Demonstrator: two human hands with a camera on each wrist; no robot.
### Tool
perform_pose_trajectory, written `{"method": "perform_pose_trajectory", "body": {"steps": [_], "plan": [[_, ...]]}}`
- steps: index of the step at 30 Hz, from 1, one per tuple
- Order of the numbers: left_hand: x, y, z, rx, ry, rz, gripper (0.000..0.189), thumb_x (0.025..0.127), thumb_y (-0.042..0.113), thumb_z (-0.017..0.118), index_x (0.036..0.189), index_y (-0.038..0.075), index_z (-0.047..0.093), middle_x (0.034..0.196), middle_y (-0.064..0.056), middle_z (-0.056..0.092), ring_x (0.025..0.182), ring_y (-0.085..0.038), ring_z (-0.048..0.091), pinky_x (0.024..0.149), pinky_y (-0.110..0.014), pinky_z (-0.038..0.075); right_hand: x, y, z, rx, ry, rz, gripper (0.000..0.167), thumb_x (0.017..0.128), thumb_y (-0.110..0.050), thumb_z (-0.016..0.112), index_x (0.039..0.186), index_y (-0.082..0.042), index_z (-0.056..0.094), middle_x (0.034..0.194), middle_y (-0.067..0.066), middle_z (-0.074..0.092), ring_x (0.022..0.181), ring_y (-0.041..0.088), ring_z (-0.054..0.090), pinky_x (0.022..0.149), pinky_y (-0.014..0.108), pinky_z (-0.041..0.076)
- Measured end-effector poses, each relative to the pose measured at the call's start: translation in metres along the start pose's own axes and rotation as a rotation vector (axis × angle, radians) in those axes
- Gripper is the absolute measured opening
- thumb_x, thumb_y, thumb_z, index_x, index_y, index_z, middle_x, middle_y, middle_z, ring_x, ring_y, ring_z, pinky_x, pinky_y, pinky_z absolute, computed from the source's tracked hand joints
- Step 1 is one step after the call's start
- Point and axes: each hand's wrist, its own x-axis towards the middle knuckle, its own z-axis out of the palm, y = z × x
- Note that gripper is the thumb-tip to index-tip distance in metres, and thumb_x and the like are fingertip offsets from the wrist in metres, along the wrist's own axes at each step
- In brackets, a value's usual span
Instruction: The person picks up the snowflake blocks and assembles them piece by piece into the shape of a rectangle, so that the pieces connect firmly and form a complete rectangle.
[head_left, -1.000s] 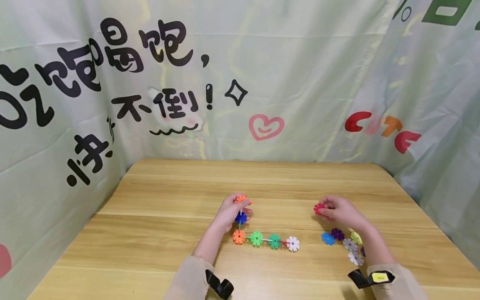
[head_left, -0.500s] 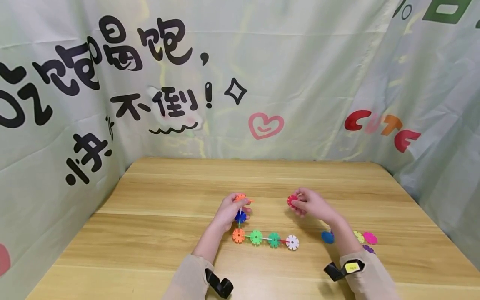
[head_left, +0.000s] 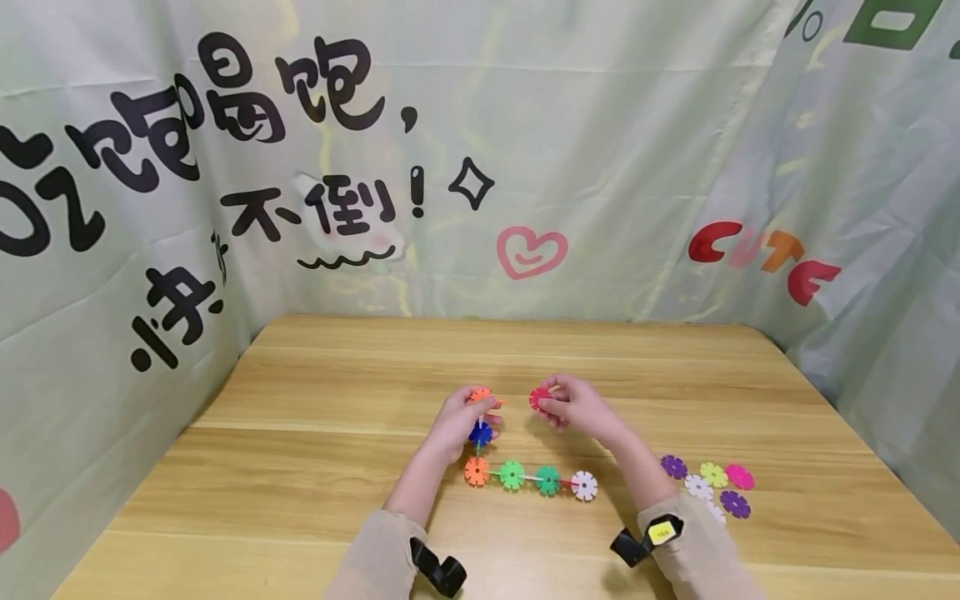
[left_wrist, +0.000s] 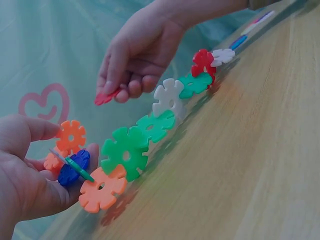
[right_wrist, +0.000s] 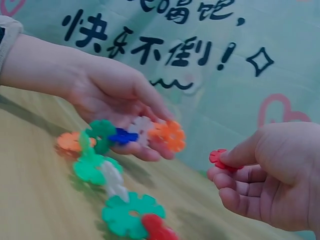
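Observation:
My left hand (head_left: 452, 427) holds the far end of an L-shaped chain of interlocking notched plastic discs, thumb on an orange disc (left_wrist: 71, 136). Below that orange end come a blue disc (left_wrist: 74, 168) and a corner orange disc (head_left: 477, 472). From this corner the chain runs right along the table through a light green disc (head_left: 512, 475) and a teal disc (head_left: 548, 480) to a white disc (head_left: 584, 486). Between thumb and fingers, my right hand (head_left: 581, 407) pinches a red disc (right_wrist: 218, 158). It hangs above the table, right of the orange end and apart from it.
Loose discs lie to the right on the wooden table (head_left: 337, 500), among them a purple disc (head_left: 673, 467), a yellow disc (head_left: 714, 475) and a pink disc (head_left: 740, 477). My right forearm covers part of this group. A printed curtain (head_left: 615, 167) stands behind the table.
My right hand has moved left with the red disc, from near the loose discs to close beside my left hand. The left hand and chain have stayed almost still.

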Motion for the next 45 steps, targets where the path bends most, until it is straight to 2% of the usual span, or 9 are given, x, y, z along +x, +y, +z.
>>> {"method": "perform_pose_trajectory", "body": {"steps": [6,10,14,17,24,31,41,45], "plan": [[-0.015,0.016,0.005,0.005,-0.002,0.000,0.033,0.096,0.008,0.048,0.121,-0.013,0.041,0.116,-0.031,0.052,0.093,-0.037,0.061,0.072,-0.037,0.055,0.008,-0.002,0.017,0.017,0.003,0.031,0.016,0.092,-0.004,0.055,0.105,0.004,0.051,0.079,0.019,0.063,0.060,0.022,0.057,0.052,0.028,0.049],[-0.020,0.021,0.007,0.003,0.000,0.005,0.034,0.096,0.008,0.047,0.122,-0.013,0.040,0.117,-0.031,0.052,0.094,-0.037,0.061,0.072,-0.037,0.056,0.010,-0.002,0.024,0.046,0.012,0.036,0.016,0.092,-0.004,0.054,0.105,0.005,0.051,0.079,0.020,0.063,0.061,0.023,0.058,0.051,0.028,0.050],[-0.015,0.017,0.005,0.012,0.001,-0.007,0.035,0.096,0.008,0.047,0.123,-0.013,0.040,0.118,-0.031,0.051,0.096,-0.040,0.060,0.073,-0.037,0.055,0.011,-0.002,0.027,0.070,0.033,0.045,0.016,0.092,-0.004,0.054,0.105,0.005,0.050,0.079,0.020,0.064,0.060,0.022,0.057,0.051,0.027,0.050],[-0.007,0.009,0.002,0.011,0.002,-0.010,0.035,0.096,0.009,0.048,0.123,-0.012,0.040,0.118,-0.031,0.051,0.096,-0.040,0.059,0.072,-0.038,0.055,0.012,-0.002,0.029,0.079,0.043,0.046,0.016,0.092,-0.004,0.054,0.105,0.005,0.050,0.079,0.019,0.064,0.060,0.020,0.057,0.052,0.027,0.050],[0.003,-0.004,-0.001,-0.006,0.011,-0.002,0.038,0.096,0.013,0.051,0.124,-0.009,0.041,0.116,-0.026,0.054,0.093,-0.036,0.062,0.069,-0.036,0.056,0.013,-0.001,0.031,0.117,0.053,0.038,0.018,0.093,-0.005,0.054,0.106,0.007,0.050,0.080,0.022,0.063,0.061,0.020,0.059,0.053,0.027,0.051],[0.004,-0.004,-0.002,0.000,0.024,-0.008,0.037,0.095,0.013,0.051,0.124,-0.008,0.042,0.115,-0.025,0.055,0.092,-0.034,0.063,0.069,-0.035,0.056,0.014,-0.005,0.035,0.159,0.086,0.061,0.016,0.092,-0.003,0.055,0.104,0.006,0.052,0.080,0.024,0.063,0.060,0.021,0.060,0.052,0.027,0.051],[0.004,-0.004,-0.002,-0.005,0.021,0.003,0.037,0.096,0.013,0.051,0.123,-0.009,0.042,0.115,-0.026,0.055,0.094,-0.037,0.061,0.068,-0.035,0.056,0.014,-0.007,0.036,0.143,0.114,0.078,0.015,0.091,-0.004,0.057,0.102,0.004,0.053,0.078,0.019,0.065,0.060,0.021,0.060,0.052,0.027,0.049],[-0.002,0.004,0.000,0.001,0.010,-0.002,0.036,0.096,0.011,0.049,0.124,-0.011,0.040,0.117,-0.029,0.052,0.099,-0.042,0.058,0.071,-0.036,0.056,0.013,-0.010,0.037,0.141,0.118,0.084,0.016,0.091,-0.004,0.057,0.103,0.005,0.053,0.079,0.020,0.065,0.060,0.019,0.059,0.052,0.027,0.049]]}}
